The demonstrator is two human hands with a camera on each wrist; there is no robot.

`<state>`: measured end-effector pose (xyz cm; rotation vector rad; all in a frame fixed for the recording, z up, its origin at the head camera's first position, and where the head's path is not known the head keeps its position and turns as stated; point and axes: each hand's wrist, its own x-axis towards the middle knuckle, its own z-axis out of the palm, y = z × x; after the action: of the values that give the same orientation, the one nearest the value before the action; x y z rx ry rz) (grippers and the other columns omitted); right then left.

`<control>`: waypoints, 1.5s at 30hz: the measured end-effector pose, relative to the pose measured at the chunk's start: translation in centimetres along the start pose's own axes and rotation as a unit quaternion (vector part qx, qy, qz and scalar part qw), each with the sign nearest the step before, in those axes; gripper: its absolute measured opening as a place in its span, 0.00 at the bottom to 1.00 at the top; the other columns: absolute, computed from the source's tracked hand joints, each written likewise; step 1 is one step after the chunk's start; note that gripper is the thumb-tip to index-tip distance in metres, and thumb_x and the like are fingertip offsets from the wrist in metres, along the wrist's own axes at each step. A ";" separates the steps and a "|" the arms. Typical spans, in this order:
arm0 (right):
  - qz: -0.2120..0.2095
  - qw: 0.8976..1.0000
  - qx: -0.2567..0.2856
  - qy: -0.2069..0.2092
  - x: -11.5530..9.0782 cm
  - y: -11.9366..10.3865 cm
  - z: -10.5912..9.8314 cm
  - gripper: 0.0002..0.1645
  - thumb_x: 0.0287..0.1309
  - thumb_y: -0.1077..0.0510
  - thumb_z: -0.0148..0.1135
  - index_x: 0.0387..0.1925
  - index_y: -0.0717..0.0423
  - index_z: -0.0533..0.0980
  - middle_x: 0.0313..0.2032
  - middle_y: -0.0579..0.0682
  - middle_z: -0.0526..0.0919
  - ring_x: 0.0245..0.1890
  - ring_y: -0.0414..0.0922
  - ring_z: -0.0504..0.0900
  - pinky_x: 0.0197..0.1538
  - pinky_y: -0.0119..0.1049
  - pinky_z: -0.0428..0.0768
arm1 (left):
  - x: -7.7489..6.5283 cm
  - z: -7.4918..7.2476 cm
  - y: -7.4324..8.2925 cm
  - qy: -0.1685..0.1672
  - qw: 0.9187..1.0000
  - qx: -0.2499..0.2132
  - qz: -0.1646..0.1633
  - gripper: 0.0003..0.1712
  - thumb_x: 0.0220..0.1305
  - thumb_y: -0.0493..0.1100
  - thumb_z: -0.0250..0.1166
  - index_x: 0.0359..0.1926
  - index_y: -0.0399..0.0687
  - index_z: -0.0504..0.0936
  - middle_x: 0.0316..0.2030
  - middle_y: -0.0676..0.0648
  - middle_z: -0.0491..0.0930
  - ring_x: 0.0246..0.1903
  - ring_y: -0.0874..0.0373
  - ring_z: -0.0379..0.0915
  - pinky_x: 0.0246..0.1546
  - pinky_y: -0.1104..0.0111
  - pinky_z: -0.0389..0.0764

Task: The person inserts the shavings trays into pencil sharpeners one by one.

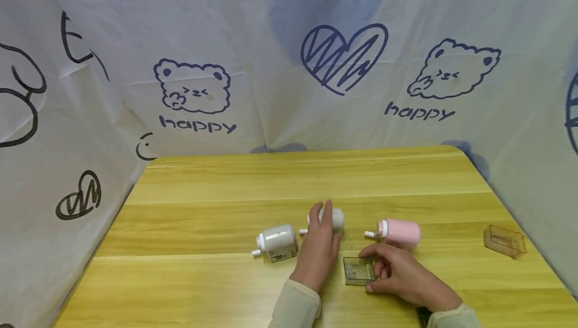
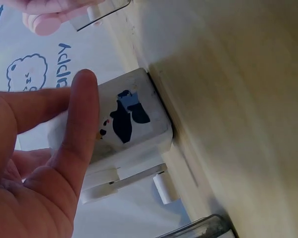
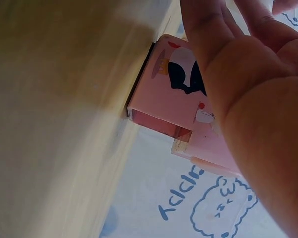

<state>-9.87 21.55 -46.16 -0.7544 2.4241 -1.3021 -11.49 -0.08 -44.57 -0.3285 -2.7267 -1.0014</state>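
My left hand [image 1: 318,248] reaches over a light grey crank pencil sharpener [image 1: 337,220], with fingers across its body and the thumb on the near side. Its cartoon-printed face [image 2: 126,114] shows in the left wrist view, where the fingertips partly hide behind the thumb. My right hand [image 1: 403,274] grips the right side of a smoky clear shavings drawer [image 1: 354,283], index finger at the far corner and thumb at the near one. Just beyond that hand is a pink crank sharpener [image 1: 403,231], seen close in the right wrist view with an open slot [image 3: 156,124].
Left of my left hand stands another grey sharpener [image 1: 279,240], its white crank pointing left. A reddish clear drawer [image 1: 504,241] lies near the table's right edge. A dark object [image 1: 423,315] shows partly beside my right sleeve. White printed cloth [image 1: 271,92] surrounds the wooden table [image 1: 189,288].
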 end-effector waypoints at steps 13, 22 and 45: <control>0.005 1.000 0.005 -0.001 0.1 -0.3 0.0 0.33 0.45 0.48 0.74 0.52 0.57 0.73 0.30 0.49 0.74 0.28 0.39 0.73 0.31 0.34 0.76 | -0.2 0.0 -0.1 0.019 0.999 -0.015 -0.027 0.32 0.62 0.37 0.62 0.67 0.52 0.65 0.66 0.36 0.59 0.30 0.44 0.76 0.29 0.63 0.77; 0.002 1.000 -0.002 0.002 0.1 -0.2 0.0 0.33 0.46 0.47 0.74 0.52 0.57 0.73 0.31 0.49 0.74 0.28 0.38 0.73 0.31 0.34 0.76 | -0.3 -0.1 -0.7 0.016 1.000 -0.019 -0.014 0.34 0.61 0.34 0.62 0.68 0.53 0.64 0.63 0.39 0.63 0.35 0.43 0.77 0.33 0.63 0.78; 0.008 1.000 0.004 0.002 0.0 -0.2 0.1 0.34 0.46 0.47 0.74 0.53 0.56 0.73 0.32 0.51 0.72 0.28 0.39 0.73 0.31 0.34 0.76 | -3.1 -4.1 -1.1 -0.011 0.999 -0.046 0.019 0.31 0.57 0.42 0.69 0.62 0.52 0.71 0.53 0.46 0.72 0.46 0.50 0.75 0.47 0.59 0.76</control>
<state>-9.82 21.40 -46.05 -0.7284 2.4211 -1.3085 -8.33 -4.03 -43.09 -0.4063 -2.6889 -1.1205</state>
